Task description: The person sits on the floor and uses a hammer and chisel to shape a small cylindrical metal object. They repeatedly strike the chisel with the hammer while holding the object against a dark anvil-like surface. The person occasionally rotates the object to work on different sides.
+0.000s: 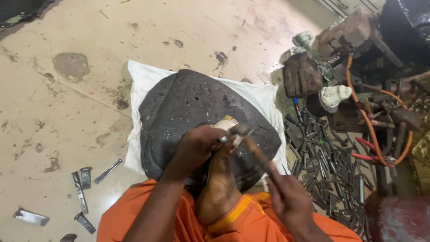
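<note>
A dark rounded stone slab point(188, 107) lies on a white cloth point(143, 80) on the floor. My left hand point(197, 145) rests on the slab's near part, closed around a pale chisel point(227, 124) held against the stone. My right hand point(289, 197) grips the wooden handle of a hammer point(251, 143), whose metal head sits just above the chisel's top. My bare foot point(219, 179) presses against the slab between my hands. Orange cloth covers my legs below.
A heap of several metal chisels point(327, 166) lies to the right of the slab. Behind it are carved stone pieces point(302, 74), a white figure point(333, 96) and an orange cable point(367, 121). Loose chisels point(83, 188) lie on the stained floor at left.
</note>
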